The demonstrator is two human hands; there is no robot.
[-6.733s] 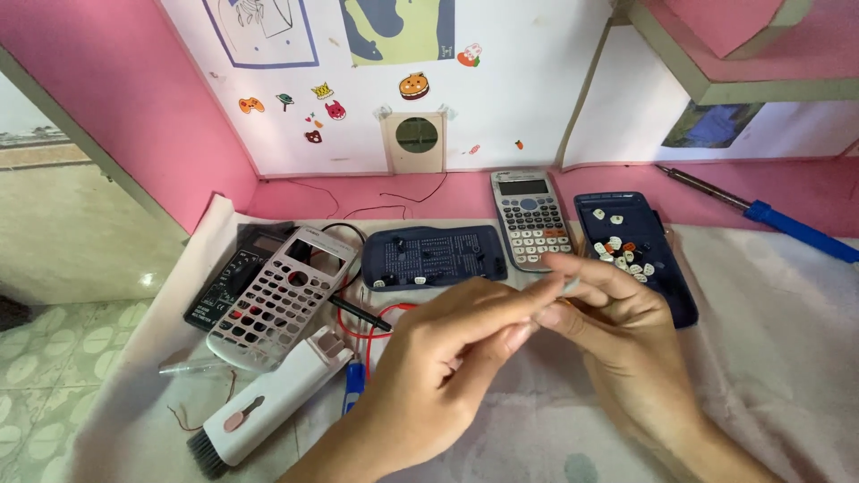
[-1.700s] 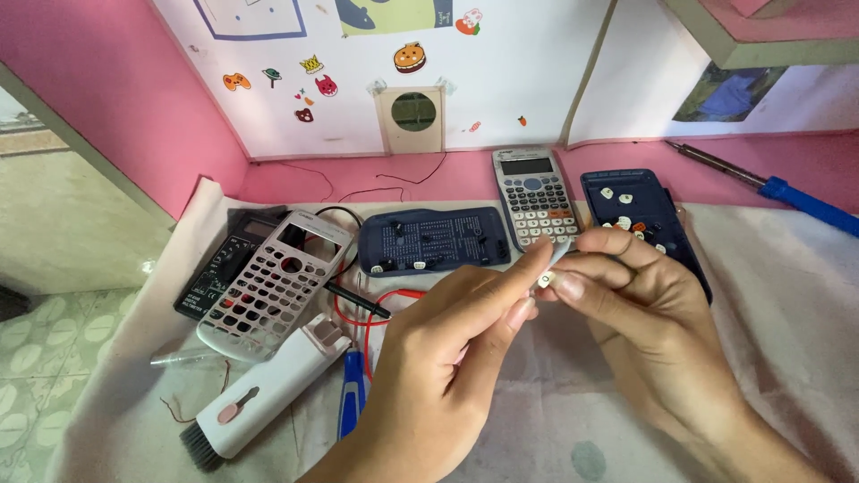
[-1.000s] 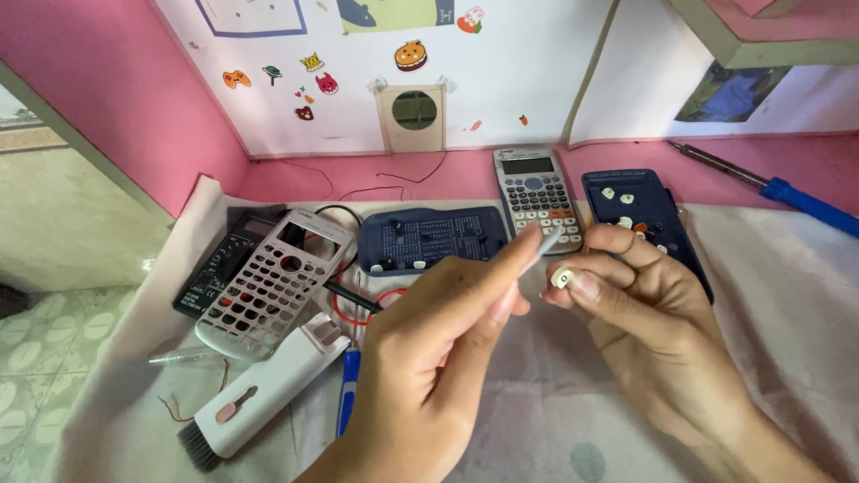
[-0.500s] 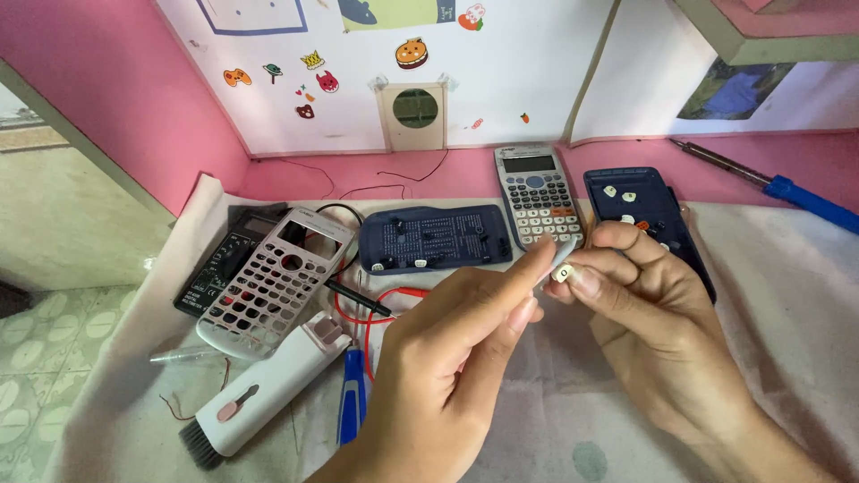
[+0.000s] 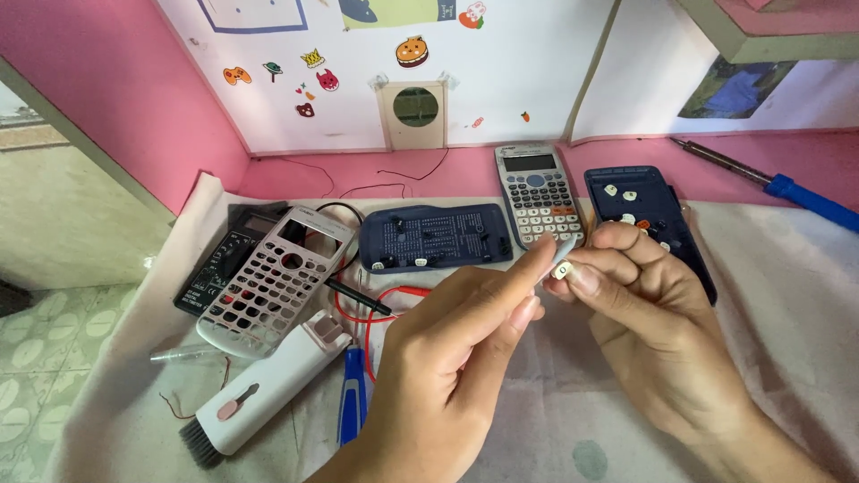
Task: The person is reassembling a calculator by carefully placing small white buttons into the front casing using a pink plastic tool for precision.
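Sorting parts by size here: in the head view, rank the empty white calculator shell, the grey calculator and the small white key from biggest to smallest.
1. White calculator shell, largest.
2. Grey calculator, clearly smaller, though it lies farther from the camera.
3. Small white key, tiny, pinched in the right hand's fingers.

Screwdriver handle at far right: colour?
Blue; the screwdriver handle shows in the head view, lying on the pink ledge.

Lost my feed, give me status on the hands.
Right hand pinches small white key. Left hand holds thin tool to it. Nothing in the way.
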